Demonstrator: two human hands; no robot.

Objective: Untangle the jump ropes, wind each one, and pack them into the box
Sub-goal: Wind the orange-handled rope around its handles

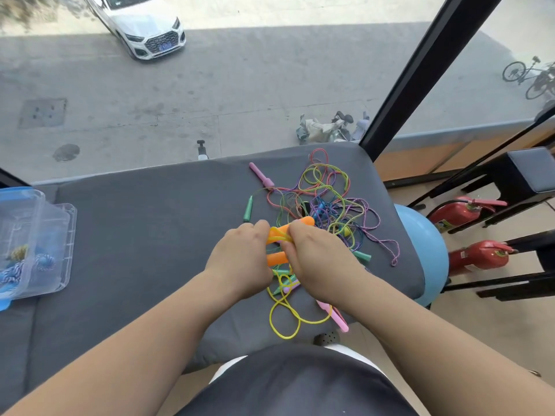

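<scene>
A tangle of thin coloured jump ropes [327, 202] lies on the grey cushion [144, 235], right of centre. My left hand [240, 259] and my right hand [318, 262] meet in front of it, both closed on an orange jump rope [277, 235] with two orange handles and a wound orange cord between the fingers. Loose handles lie around: a pink one [261, 175] at the back, a green one [248, 209] to the left, another pink one [338, 316] near me. A yellow cord loop [285, 319] trails toward me. The clear plastic box [18, 235] stands open at the far left.
The box holds a blue-and-white rope [39, 264]. A window with a black frame post [420, 73] runs behind the cushion. To the right stand a blue ball [423, 244], two red fire extinguishers [468, 211] and black stools [522, 175].
</scene>
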